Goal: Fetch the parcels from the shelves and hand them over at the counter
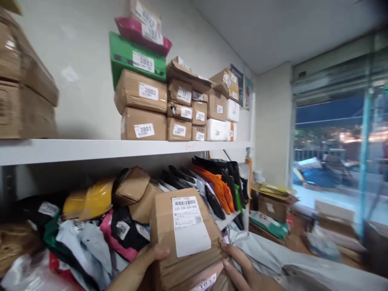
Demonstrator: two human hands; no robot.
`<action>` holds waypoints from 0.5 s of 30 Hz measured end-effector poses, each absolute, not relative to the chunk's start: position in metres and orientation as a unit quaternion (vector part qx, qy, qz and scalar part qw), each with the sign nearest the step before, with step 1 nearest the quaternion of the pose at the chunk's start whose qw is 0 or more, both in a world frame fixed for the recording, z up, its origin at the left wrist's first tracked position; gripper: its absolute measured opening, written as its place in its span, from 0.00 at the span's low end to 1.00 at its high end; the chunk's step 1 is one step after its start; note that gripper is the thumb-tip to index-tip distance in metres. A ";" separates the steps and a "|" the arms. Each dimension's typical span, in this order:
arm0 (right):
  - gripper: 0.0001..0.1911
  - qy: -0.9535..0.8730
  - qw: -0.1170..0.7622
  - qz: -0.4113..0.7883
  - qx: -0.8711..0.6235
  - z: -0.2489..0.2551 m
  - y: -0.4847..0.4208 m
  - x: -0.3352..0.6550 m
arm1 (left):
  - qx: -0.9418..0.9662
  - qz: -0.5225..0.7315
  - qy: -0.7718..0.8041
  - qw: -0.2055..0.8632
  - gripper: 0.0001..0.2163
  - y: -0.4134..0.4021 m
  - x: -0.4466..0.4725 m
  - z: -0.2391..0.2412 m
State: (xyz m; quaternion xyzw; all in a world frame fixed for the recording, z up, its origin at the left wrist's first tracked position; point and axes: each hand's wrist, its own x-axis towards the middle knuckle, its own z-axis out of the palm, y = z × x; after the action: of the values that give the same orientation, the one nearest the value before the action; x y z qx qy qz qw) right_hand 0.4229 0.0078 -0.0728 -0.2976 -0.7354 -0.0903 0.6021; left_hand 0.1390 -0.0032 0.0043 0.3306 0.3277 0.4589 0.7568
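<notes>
Head cam view, looking forward and down at a brown cardboard parcel (184,234) held up at the bottom centre of the frame, right in front of the lower shelf. It's tilted back a bit so the white shipping label (188,224) with the barcode faces the camera, which looks like the reason it's held that way: easy to read. The left hand (145,262) comes in from below, thumb pressed flat on the parcel's left front edge, the other fingers hidden behind the box. The right hand (247,270) holds the right lower side, fingers slightly spread and curled along the edge, also touching a grey poly bag (273,258) just beside it. Under the parcel there seems to be another flat packet with a pinkish edge, partly hidden, so can't say much about it.

Behind the parcel the lower shelf is crammed with soft mailers standing or slumped against each other: yellow (91,200), pink, black, an orange one (216,186). Above, on the white upper shelf (91,149), small boxes (144,107) are stacked with numbered labels facing out, a green box (136,58) on top, presumably so the numbers can be scanned at a glance. More cartons (273,204) sit on the floor toward the glass front on the right.
</notes>
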 end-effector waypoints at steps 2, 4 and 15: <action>0.30 -0.794 0.501 -0.103 -0.328 -0.082 -0.007 0.436 | 0.320 0.480 0.321 0.751 0.41 0.004 0.156 -0.012; 0.45 -0.800 0.468 -0.092 -0.364 -0.097 -0.020 0.451 | 0.314 0.497 0.323 0.741 0.44 0.010 0.172 -0.031; 0.28 -0.328 0.649 0.332 -0.601 -0.247 -0.017 0.573 | 0.239 0.504 0.324 0.764 0.46 0.019 0.228 -0.077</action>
State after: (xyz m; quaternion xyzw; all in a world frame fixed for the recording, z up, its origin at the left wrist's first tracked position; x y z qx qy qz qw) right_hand 0.5733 -0.0166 -0.2468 -0.6011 -0.3275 0.3319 0.6490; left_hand 0.2283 0.0188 -0.0765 0.2389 0.3238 0.5039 0.7643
